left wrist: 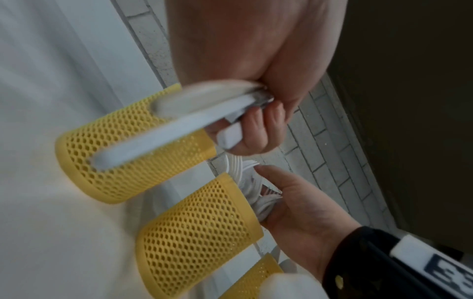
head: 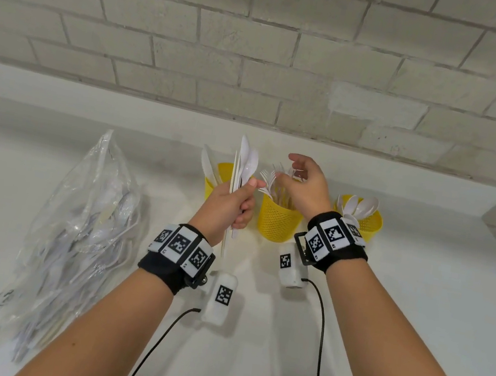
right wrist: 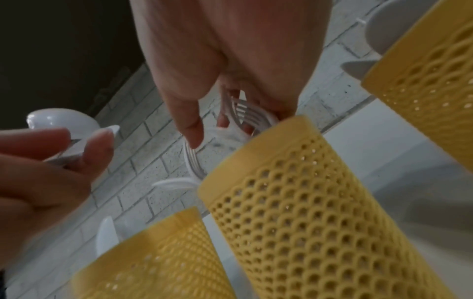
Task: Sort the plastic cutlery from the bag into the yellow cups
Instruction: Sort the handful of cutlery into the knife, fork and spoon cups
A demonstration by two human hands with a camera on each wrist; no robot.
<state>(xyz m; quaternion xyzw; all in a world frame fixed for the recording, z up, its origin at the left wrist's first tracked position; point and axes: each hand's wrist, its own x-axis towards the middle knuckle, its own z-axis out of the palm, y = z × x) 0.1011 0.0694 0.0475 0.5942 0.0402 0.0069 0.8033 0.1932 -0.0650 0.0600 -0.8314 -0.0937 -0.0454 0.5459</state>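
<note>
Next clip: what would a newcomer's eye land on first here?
Three yellow mesh cups in a row on the white counter, holding knives, forks and spoons from left to right. The left hand grips a bundle of white cutlery upright before them, while the right hand hovers over the fork cup. A clear bag of cutlery lies at the left.

No readable words, brand names or signs anywhere; the yellow perforated plastic cups (head: 278, 222), the white plastic cutlery and the clear plastic bag (head: 81, 226) carry no print. Only markings: square black-and-white coded tags on the white panels of the black wristbands, left wrist (head: 180, 247) and right wrist (head: 331, 237), and on the two small white camera blocks beneath them (head: 223, 294) (head: 285, 260). Tiny characters sit at the tag corners, too small to make out; the left wrist view catches a blurred partial black mark on a white panel (left wrist: 445, 271), not legible.
</note>
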